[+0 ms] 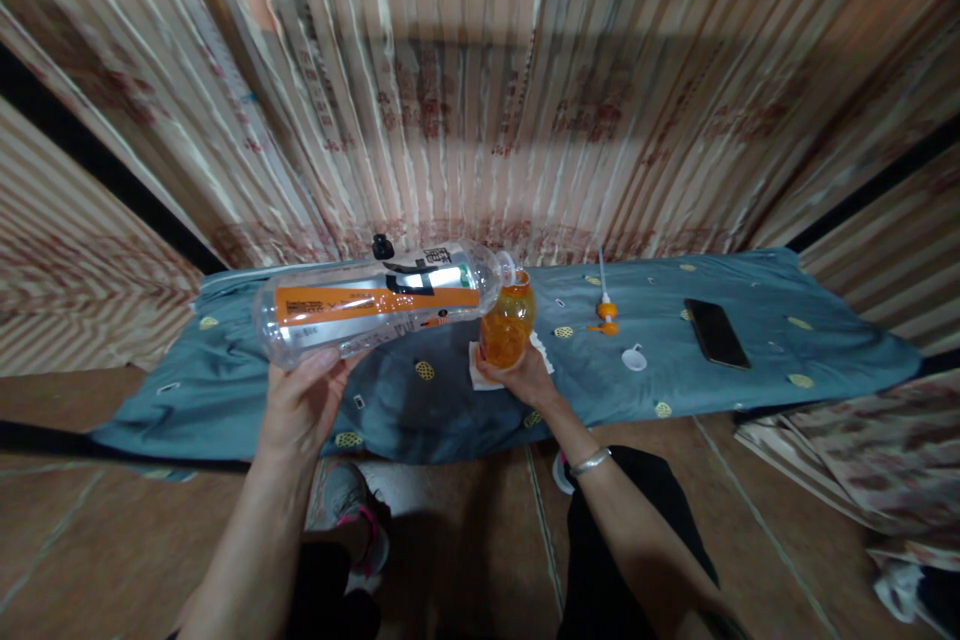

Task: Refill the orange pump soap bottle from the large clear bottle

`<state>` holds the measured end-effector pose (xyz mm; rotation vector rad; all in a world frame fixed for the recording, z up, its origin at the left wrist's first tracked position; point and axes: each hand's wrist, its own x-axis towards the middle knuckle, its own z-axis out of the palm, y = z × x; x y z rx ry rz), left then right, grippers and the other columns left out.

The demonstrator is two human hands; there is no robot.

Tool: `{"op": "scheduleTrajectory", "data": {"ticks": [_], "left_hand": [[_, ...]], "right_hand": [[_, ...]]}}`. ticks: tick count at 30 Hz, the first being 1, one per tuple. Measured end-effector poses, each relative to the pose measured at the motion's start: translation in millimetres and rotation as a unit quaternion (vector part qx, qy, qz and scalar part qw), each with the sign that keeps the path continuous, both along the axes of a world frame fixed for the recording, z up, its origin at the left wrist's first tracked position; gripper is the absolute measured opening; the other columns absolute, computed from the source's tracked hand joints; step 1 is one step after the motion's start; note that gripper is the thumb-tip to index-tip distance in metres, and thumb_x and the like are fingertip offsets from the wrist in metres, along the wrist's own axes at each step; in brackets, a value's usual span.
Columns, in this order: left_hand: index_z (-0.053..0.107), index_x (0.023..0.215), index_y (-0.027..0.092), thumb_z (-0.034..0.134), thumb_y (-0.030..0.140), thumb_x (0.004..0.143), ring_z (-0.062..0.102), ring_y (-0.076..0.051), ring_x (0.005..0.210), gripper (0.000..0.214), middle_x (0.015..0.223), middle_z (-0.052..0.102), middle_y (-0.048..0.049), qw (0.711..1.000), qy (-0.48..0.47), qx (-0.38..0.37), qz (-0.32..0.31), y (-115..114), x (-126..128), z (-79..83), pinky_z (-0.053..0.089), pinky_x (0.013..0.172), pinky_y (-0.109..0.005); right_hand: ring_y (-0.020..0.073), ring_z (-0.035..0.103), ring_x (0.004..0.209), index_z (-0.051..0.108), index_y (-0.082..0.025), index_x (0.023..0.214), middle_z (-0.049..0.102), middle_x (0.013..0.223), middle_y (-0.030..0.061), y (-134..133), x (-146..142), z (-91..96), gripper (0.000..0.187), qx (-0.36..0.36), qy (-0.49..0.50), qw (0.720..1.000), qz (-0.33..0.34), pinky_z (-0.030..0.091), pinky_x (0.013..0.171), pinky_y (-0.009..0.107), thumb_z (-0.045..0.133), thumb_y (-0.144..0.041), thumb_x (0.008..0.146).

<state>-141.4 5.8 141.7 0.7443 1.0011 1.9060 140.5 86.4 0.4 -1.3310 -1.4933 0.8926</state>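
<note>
The left hand (304, 390) is curled under the lower part of a big clear bottle (375, 305), thumb against the near side, the other fingers mostly hidden from me. The right hand (532, 375) is wrapped round the low part of an orange bottle (506, 328), gripping it from the near right side. The clear bottle lies tipped nearly flat in the air, its neck at the mouth of the orange one; whether the two rims touch I cannot tell, nor how much liquid the clear bottle has in it.

Under the orange bottle is a white tissue (478, 380), spread on the counter's blue-green cloth (450, 425). Behind the clear bottle sits a black cap (382, 246). To the right, an orange pump top (608, 312) lies with its tube pointing towards the curtain (465, 120), and further right lies a phone (717, 333).

To my mind, the long bottle is held far from its neck, so a small wobble of that wrist could push the mouth off the rim and wet the tissue and cloth. Too hard a squeeze could force out a gush, and a knock could tip the orange bottle.
</note>
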Motion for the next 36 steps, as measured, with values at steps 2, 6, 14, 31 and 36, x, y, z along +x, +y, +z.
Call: {"op": "scheduleTrajectory", "data": {"ticks": [2,6,14,31,36], "left_hand": [[0.092,0.131,0.035,0.118,0.035,0.056,0.092,-0.043,0.122,0.08,0.119,0.096,-0.0072,1.0,-0.004,0.004,-0.002,-0.1,-0.5,0.3,0.077,0.115,-0.063],[0.092,0.136,0.034,0.121,0.037,0.055,0.093,-0.042,0.117,0.086,0.119,0.097,-0.0073,1.0,-0.005,0.014,-0.006,0.5,-0.5,0.3,0.077,0.116,-0.063],[0.091,0.133,0.031,0.12,0.034,0.059,0.094,-0.038,0.113,0.08,0.114,0.097,-0.0065,0.999,-0.005,0.044,-0.021,3.0,-3.3,-4.1,0.076,0.118,-0.058],[0.091,0.135,0.032,0.12,0.034,0.06,0.094,-0.034,0.102,0.081,0.11,0.097,-0.0043,0.999,-0.001,0.039,-0.023,2.2,-4.7,-3.7,0.078,0.112,-0.054],[0.093,0.122,0.032,0.121,0.039,0.057,0.093,-0.033,0.095,0.071,0.105,0.096,-0.0036,0.999,0.012,0.028,-0.022,1.8,-4.2,-1.6,0.08,0.107,-0.052]], "right_hand": [[0.0384,0.094,0.119,0.076,-0.03,0.122,0.096,0.129,0.0115,0.1,0.5,0.4,0.059,-0.019,0.017,1.0,0.009,0.077,0.114,0.064,0.1,-0.055,0.075],[0.0387,0.094,0.118,0.075,-0.03,0.123,0.096,0.126,0.011,0.2,0.9,2.5,0.064,-0.033,0.024,0.999,-0.002,0.078,0.113,0.061,0.102,-0.055,0.071],[0.0376,0.094,0.12,0.076,-0.029,0.12,0.096,0.13,0.0117,-0.4,-1.3,6.4,0.061,-0.039,0.028,0.999,0.004,0.077,0.117,0.06,0.104,-0.053,0.072],[0.0387,0.094,0.122,0.076,-0.029,0.119,0.096,0.131,0.0132,-1.8,-1.2,11.0,0.06,-0.04,0.023,0.999,-0.005,0.077,0.117,0.061,0.102,-0.053,0.071],[0.0382,0.094,0.119,0.077,-0.028,0.123,0.096,0.128,0.0128,-3.4,-2.8,14.8,0.061,-0.035,0.019,0.999,-0.01,0.078,0.114,0.059,0.101,-0.054,0.074]]}}
